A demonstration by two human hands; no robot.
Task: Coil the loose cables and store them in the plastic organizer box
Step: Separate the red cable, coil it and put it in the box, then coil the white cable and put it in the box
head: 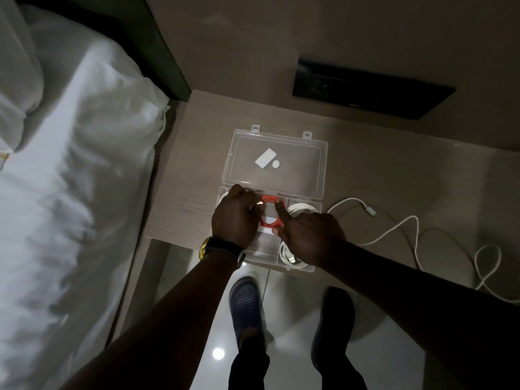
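Note:
A clear plastic organizer box (317,204) lies open on the wooden desk, its lid (277,161) folded back. An orange coiled cable (269,211) sits over the middle compartment. My left hand (236,216) pinches the coil's left side. My right hand (308,235) rests on its right side with the index finger stretched along the coil. One white coiled cable (301,208) fills the upper right compartment and another (289,256) the lower right one. A loose white cable (405,226) snakes across the desk to the right of the box.
A bed with white sheets (70,192) borders the desk on the left. A dark wall panel (371,90) is behind the box. Below the desk edge are my two feet (246,305) on a glossy floor. A watch (222,247) is on my left wrist.

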